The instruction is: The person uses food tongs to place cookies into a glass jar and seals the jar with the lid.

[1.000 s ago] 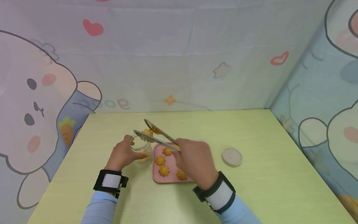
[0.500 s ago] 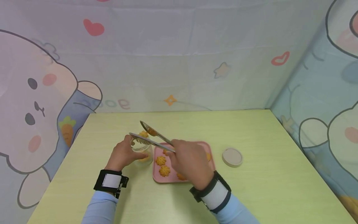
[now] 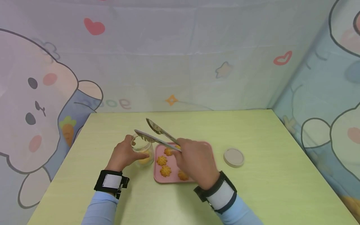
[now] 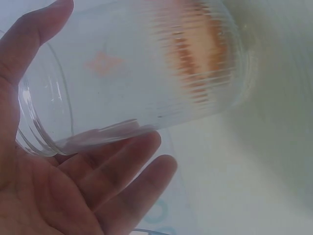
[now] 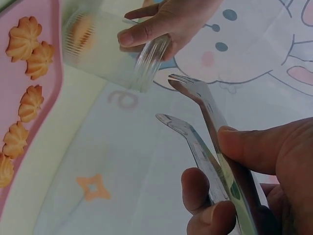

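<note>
Tongs [image 3: 161, 142] sit in the right hand [image 3: 195, 161], its thumb and curled fingers pinching the two arms, whose tips stand apart with nothing between them near the mouth of the glass jar [image 3: 142, 144]. Thumb and fingers of the left hand [image 3: 123, 153] wrap the jar near its neck, at least one cookie [image 5: 82, 32] showing at its base, with the pink tray [image 3: 172, 173] of more cookies just beside it. Good handling probably means bracing the jar, pinching each cookie lightly against crumbling, and lowering it past the rim before release
</note>
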Tool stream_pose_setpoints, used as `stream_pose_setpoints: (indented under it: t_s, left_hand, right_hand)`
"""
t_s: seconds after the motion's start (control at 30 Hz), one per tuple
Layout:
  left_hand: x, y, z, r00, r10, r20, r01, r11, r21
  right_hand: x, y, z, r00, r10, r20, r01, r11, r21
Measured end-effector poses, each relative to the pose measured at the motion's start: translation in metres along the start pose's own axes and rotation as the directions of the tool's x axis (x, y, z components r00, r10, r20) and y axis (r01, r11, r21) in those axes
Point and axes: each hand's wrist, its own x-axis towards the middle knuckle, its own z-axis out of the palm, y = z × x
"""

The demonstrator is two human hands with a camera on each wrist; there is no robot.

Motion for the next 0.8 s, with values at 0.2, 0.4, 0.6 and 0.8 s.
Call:
stream_pose_setpoints:
  t_s: [0.2, 0.4, 0.6, 0.8]
  left_hand:
    - [-0.001, 0.001, -0.001, 1.000, 0.004, -0.007, -0.004, 1.000, -0.001]
    - [-0.001, -0.001, 0.001, 1.000, 0.013, -0.014, -0.013, 1.000, -0.009]
    - [-0.002, -0.001, 0.001, 1.000, 0.012, -0.014, -0.012, 1.000, -0.025]
    - [-0.002, 0.000, 0.001, 1.000, 0.005, -0.003, -0.006, 0.999, -0.032]
  right_hand:
    - [-0.003, 0.008, -0.002, 0.997, 0.063, 0.040, -0.065, 0.997, 0.030]
    - [-0.009, 0.016, -0.002, 0.987, 0.135, 0.090, -0.139, 0.989, 0.045]
    - [-0.016, 0.021, 0.002, 0.961, 0.209, 0.183, -0.228, 0.969, 0.089]
    - [-0.028, 0.025, 0.011, 0.948, 0.228, 0.224, -0.250, 0.965, 0.076]
